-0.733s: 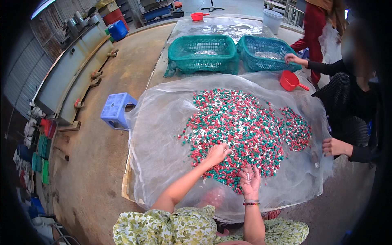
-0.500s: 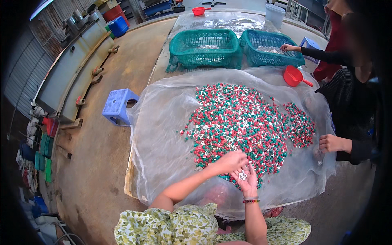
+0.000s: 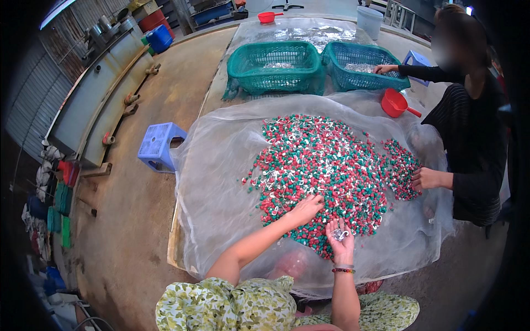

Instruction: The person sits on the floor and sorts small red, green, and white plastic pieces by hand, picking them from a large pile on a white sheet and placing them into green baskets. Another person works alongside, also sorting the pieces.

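A large pile of small red, green and white pieces (image 3: 348, 171), mixed with white hooks (image 3: 270, 176), lies on a sheer white net (image 3: 221, 149). My left hand (image 3: 307, 210) rests at the pile's near edge, its fingers bent down and together among the pieces. What they pinch, if anything, is too small to make out. Beside it, my right hand (image 3: 343, 249) lies palm up with fingers loosely curled, a few white hooks (image 3: 340, 235) in the palm. Beaded bracelets circle that wrist.
A co-worker (image 3: 469, 127) sits at the right, one hand at a smaller pile (image 3: 402, 165), the other in a green basket (image 3: 353, 49). Another green basket (image 3: 237, 69) stands left of it. A red dipper (image 3: 394, 103) lies on the net; a blue stool (image 3: 160, 143) stands left.
My left hand has left my right palm and moved up-left to the pile. My right hand has shifted slightly right. The co-worker's near hand has moved left onto the smaller pile.
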Action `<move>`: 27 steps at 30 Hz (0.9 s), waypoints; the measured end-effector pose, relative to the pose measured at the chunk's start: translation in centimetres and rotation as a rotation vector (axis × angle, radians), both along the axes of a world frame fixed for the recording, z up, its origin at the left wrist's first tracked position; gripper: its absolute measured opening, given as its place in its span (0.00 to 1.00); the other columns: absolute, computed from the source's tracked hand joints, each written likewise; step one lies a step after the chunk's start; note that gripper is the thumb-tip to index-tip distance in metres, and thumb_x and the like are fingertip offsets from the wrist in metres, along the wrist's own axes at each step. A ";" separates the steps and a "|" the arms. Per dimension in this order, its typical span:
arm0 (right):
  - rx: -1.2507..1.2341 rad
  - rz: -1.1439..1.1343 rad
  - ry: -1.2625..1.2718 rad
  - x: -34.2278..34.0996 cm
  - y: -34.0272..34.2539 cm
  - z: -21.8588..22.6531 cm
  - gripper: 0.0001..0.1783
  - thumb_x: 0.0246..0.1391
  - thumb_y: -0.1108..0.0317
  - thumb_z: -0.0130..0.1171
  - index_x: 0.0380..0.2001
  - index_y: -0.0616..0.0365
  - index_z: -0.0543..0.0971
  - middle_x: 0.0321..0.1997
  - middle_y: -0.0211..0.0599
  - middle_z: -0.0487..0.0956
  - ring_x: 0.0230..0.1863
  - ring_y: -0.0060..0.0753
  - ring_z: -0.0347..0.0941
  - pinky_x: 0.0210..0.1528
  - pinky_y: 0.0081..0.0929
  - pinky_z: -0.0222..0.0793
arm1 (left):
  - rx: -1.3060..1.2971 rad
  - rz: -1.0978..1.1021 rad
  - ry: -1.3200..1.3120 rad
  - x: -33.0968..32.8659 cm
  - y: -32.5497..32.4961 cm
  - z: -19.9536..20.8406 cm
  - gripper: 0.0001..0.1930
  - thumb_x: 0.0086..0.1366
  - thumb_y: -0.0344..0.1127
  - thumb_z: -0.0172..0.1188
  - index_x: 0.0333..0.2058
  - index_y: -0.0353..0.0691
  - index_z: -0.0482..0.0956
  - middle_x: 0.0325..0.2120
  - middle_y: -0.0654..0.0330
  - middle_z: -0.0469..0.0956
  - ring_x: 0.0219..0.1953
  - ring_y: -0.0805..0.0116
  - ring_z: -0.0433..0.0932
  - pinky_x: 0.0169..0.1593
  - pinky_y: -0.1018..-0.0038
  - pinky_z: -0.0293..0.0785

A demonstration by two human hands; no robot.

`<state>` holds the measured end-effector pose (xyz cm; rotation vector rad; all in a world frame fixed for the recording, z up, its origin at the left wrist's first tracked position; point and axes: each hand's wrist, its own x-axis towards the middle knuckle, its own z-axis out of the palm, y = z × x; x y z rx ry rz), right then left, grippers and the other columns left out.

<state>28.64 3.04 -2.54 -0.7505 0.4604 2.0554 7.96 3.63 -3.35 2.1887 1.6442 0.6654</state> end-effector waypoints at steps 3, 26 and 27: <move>0.049 -0.055 0.009 1.7 -0.3 -1.4 0.14 0.62 0.61 0.51 0.41 0.60 0.77 0.38 0.41 0.79 0.43 0.43 0.75 0.52 0.45 0.72 | -0.093 -0.026 0.068 0.2 -1.1 -0.7 0.06 0.58 0.27 0.53 0.35 0.35 0.73 0.42 0.49 0.70 0.49 0.50 0.69 0.50 0.60 0.71; 0.258 0.237 0.318 -3.3 -1.7 4.0 0.28 0.67 0.52 0.37 0.64 0.54 0.60 0.63 0.52 0.66 0.59 0.60 0.66 0.65 0.57 0.56 | -0.332 0.205 -0.620 -4.2 -0.6 11.4 0.20 0.64 0.31 0.57 0.55 0.41 0.71 0.28 0.59 0.81 0.24 0.75 0.78 0.27 0.75 0.75; 0.239 0.228 0.293 -3.3 -1.8 4.0 0.28 0.67 0.52 0.36 0.64 0.54 0.60 0.63 0.52 0.66 0.59 0.61 0.66 0.65 0.57 0.57 | -0.257 0.176 -0.536 -3.8 -0.6 11.6 0.21 0.64 0.31 0.57 0.56 0.42 0.70 0.29 0.60 0.81 0.24 0.76 0.77 0.27 0.76 0.75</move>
